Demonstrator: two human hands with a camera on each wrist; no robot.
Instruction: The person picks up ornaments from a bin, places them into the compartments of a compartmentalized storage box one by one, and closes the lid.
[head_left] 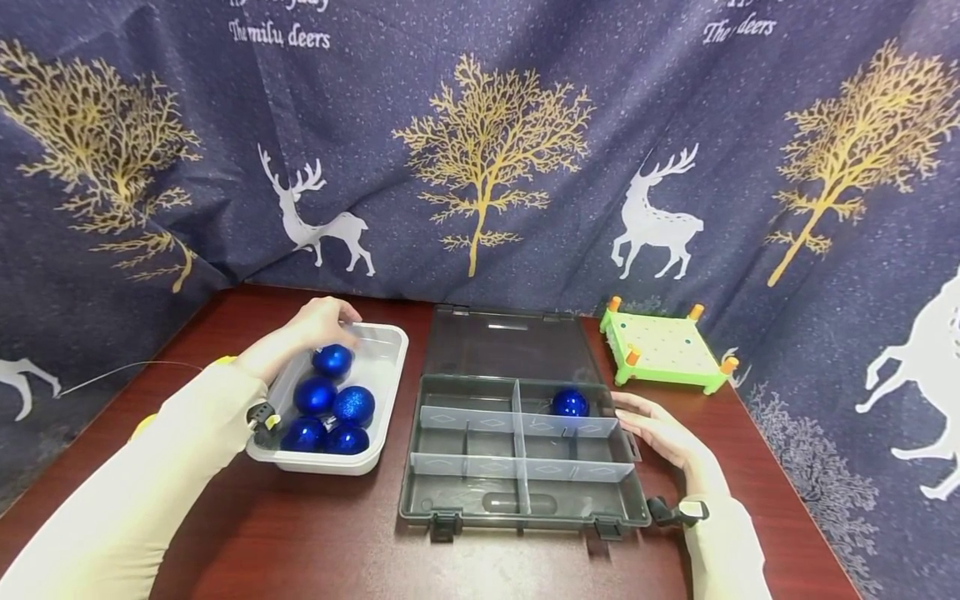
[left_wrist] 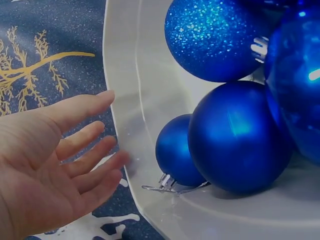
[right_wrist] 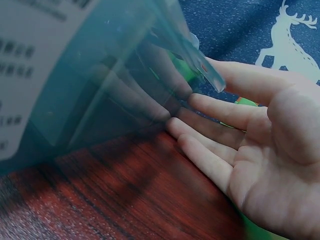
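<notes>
My left hand [head_left: 324, 325] hovers at the far end of a white plastic tub [head_left: 392, 383], holding nothing. Several blue Christmas baubles [head_left: 353, 406] lie in the tub, some glittery, some matte, some shiny. In the left wrist view a small matte bauble [left_wrist: 172, 149] with a silver cap sits closest to my loosely bent fingers, apart from them. Right of the tub lies a grey see-through compartment box [head_left: 468, 493], its lid [head_left: 510, 346] folded back. One shiny blue bauble [head_left: 571, 403] is in its far right compartment. My right hand [head_left: 666, 435] rests fingertips against the box's right side.
A green and white toy stand [head_left: 663, 346] with orange pegs sits at the back right. Something yellow [head_left: 142, 426], partly hidden by my left sleeve, lies left of the tub. A dark printed cloth [head_left: 480, 167] hangs behind the reddish wooden table [head_left: 315, 533].
</notes>
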